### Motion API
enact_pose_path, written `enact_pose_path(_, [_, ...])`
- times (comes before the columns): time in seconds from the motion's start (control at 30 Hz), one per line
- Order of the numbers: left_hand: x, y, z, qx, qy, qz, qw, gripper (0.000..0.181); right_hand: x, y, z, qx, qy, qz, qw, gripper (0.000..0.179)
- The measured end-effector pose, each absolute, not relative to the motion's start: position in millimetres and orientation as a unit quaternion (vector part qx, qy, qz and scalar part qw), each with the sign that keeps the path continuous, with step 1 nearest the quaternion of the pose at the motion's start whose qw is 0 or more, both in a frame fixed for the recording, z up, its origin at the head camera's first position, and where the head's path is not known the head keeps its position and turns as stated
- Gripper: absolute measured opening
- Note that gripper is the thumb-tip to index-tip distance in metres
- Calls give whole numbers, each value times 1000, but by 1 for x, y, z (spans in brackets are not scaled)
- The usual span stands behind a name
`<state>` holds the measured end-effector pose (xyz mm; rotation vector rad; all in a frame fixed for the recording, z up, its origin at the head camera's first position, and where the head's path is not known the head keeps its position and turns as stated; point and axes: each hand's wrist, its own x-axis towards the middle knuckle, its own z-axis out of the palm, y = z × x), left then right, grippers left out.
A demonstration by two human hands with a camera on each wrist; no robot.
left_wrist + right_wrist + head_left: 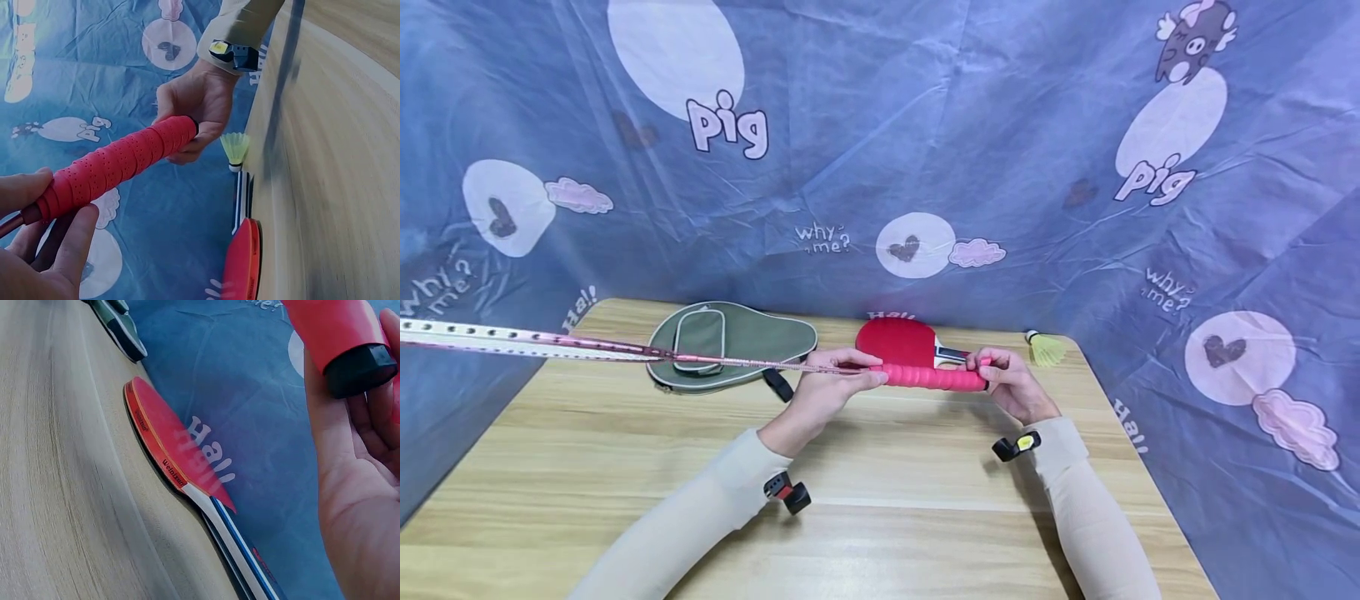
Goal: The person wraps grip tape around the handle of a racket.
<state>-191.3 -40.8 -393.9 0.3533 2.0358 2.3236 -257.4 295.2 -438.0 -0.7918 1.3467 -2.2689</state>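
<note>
A badminton racket (752, 363) is held level above the table, its strung head reaching off to the left. Pink perforated grip tape (119, 159) is wound in overlapping turns round its handle. My left hand (831, 387) pinches the handle where the wrap meets the shaft, thumb on the near side. At the other end, my right hand (1011, 385) holds the handle beside the black butt cap (361, 370). A small pink piece (985, 362) shows between its thumb and finger. Part of the right fingers is hidden behind the handle.
A red table tennis bat (895, 340) lies behind the handle at the table's back edge. A green racket case (760, 337) lies to its left, and a yellow shuttlecock (1045, 348) sits at the back right corner. Printed blue cloth (820, 183) hangs behind the wooden table (880, 533).
</note>
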Motion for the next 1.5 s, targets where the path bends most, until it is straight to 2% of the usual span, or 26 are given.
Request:
enact_pose_path(0.37, [-191,-42,-392,151,648,746,29,30,-259,295,-438,-280,474,-812,195,47])
enact_pose_path(0.77, [-191,-44,-393,204,671,712,35,21,-258,292,-436,-235,504,-809,191,48])
enact_pose_path(0.93, [-190,-44,-391,190,668,719,40,28,-259,292,-437,-231,514,-804,189,45])
enact_pose_path(1.07, [-191,-40,-393,142,668,730,22,35,-258,292,-436,-229,504,-816,168,41])
enact_pose_path(1.27, [-193,-36,-397,60,635,769,34,27,-255,292,-434,-243,498,-819,146,36])
enact_pose_path(1.5, [-193,-35,-397,79,612,787,25,24,-256,291,-435,-261,494,-817,142,40])
